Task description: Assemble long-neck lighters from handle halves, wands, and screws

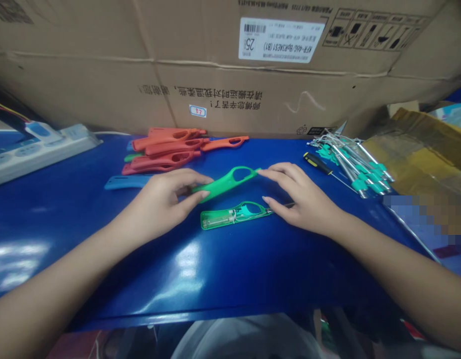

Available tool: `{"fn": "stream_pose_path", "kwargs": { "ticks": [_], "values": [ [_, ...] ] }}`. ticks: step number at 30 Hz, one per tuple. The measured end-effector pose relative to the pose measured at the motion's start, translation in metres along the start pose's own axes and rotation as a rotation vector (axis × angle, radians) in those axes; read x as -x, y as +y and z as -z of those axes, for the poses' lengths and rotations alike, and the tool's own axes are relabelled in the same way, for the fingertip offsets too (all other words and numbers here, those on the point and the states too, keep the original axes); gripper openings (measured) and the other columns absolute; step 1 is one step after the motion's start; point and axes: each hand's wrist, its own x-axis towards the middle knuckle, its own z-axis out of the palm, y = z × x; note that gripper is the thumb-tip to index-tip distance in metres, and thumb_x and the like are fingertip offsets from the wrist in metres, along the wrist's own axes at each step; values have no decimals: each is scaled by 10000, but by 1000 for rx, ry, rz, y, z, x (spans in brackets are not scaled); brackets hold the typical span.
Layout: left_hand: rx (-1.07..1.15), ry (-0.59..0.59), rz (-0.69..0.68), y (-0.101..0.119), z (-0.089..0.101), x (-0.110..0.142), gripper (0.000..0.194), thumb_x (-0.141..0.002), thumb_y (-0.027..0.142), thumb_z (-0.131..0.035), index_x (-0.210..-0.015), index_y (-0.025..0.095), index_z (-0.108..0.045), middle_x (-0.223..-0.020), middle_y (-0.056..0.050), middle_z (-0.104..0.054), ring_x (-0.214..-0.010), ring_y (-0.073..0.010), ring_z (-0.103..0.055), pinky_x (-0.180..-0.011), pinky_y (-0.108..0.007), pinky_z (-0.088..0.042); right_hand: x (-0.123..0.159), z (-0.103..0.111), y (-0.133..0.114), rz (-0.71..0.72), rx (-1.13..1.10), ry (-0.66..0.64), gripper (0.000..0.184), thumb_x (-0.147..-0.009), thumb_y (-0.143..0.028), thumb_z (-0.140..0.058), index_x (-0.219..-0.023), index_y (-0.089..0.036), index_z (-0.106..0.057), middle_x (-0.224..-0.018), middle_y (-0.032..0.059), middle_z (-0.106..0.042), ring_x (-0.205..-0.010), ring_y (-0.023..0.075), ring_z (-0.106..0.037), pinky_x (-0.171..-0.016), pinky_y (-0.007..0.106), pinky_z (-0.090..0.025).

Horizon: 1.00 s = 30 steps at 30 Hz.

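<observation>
My left hand is closed round the wide end of a green plastic lighter casing half, its long loop-shaped handle end pointing right. My right hand has its fingers and thumb apart; a fingertip meets the casing's narrow tip. Below, on the table, lies the matching green casing half, with a clear tube, a white wire and a teal trigger inside. A thin metal rod runs from its right end under my right hand, which hides part of it.
Red and orange casings are piled at the back left, beside a blue casing. A black-and-yellow screwdriver and several metal lighter rods lie right. A power strip sits left; a large cardboard box stands behind the blue table.
</observation>
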Motion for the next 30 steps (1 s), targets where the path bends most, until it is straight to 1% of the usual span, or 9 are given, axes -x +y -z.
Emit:
{"fn": "stream_pose_path", "kwargs": {
  "ticks": [3, 6, 9, 12, 15, 18, 21, 25, 30],
  "values": [
    [268, -81, 173, 11, 0, 1, 358, -896, 466, -711, -1139, 207, -759, -1120, -61, -789, -991, -265, -748, -906, -426, -627, 0, 0, -2, 43, 15, 58, 647, -944, -373, -692, -1506, -186, -430, -1348, 184, -553, -1229, 322, -539, -1048, 516, -473],
    [392, -194, 246, 22, 1, 2, 375, -864, 465, -745, -1125, 198, -784, -1098, -68, -805, -967, -264, -763, -881, -386, -637, 0, 0, -4, 104, 31, 72, 645, -907, -464, -729, -1437, -167, -513, -1261, 179, -605, -1158, 323, -562, -994, 508, -486],
    [432, -254, 254, 28, 0, 3, 361, -875, 433, -736, -1156, 212, -785, -1092, -66, -807, -956, -255, -763, -843, -349, -637, 1, -1, -7, 140, -12, 21, 543, -917, -479, -712, -1329, -148, -591, -1178, 164, -651, -1096, 305, -587, -935, 476, -490],
    [431, -248, 197, 29, -1, 4, 325, -900, 383, -713, -1190, 249, -775, -1141, -48, -796, -1009, -243, -750, -870, -342, -623, 0, -3, -11, 128, -70, -18, 484, -927, -489, -699, -1270, -157, -615, -1130, 138, -677, -1054, 284, -600, -909, 455, -476],
    [377, -249, 128, 28, -3, 5, 281, -937, 322, -663, -1185, 257, -778, -1138, -40, -791, -1018, -228, -739, -873, -332, -612, -2, -5, -15, 73, -133, -43, 473, -936, -458, -703, -1298, -175, -589, -1154, 124, -678, -1071, 275, -597, -929, 441, -459],
    [278, -175, 20, 26, -6, 8, 282, -965, 275, -614, -1196, 254, -773, -1113, -43, -773, -970, -198, -724, -820, -297, -598, -4, -7, -19, 20, -166, -57, 389, -948, -398, -699, -1259, -189, -595, -1161, 106, -683, -1079, 264, -601, -942, 423, -442],
    [106, -106, -106, 25, -10, 12, 311, -956, 313, -662, -1248, 253, -748, -1120, -46, -734, -972, -185, -699, -841, -292, -572, -5, -7, -22, -6, -150, -59, 349, -944, -384, -702, -1219, -187, -618, -1167, 100, -684, -1086, 263, -602, -946, 424, -423],
    [-186, -112, -282, 24, -13, 18, 375, -975, 320, -655, -1324, 190, -693, -1119, -76, -719, -985, -213, -681, -881, -344, -559, -5, -8, -24, -38, -120, -88, 369, -943, -387, -700, -1253, -197, -638, -1224, 106, -657, -1129, 266, -590, -963, 431, -407],
    [-351, -162, -296, 23, -13, 19, 328, -979, 317, -640, -1267, 181, -714, -1074, -79, -739, -978, -253, -665, -873, -406, -560, -4, -10, -27, -53, -108, -137, 349, -939, -393, -701, -1240, -220, -661, -1225, 96, -650, -1154, 267, -582, -979, 438, -390]
  ]
}}
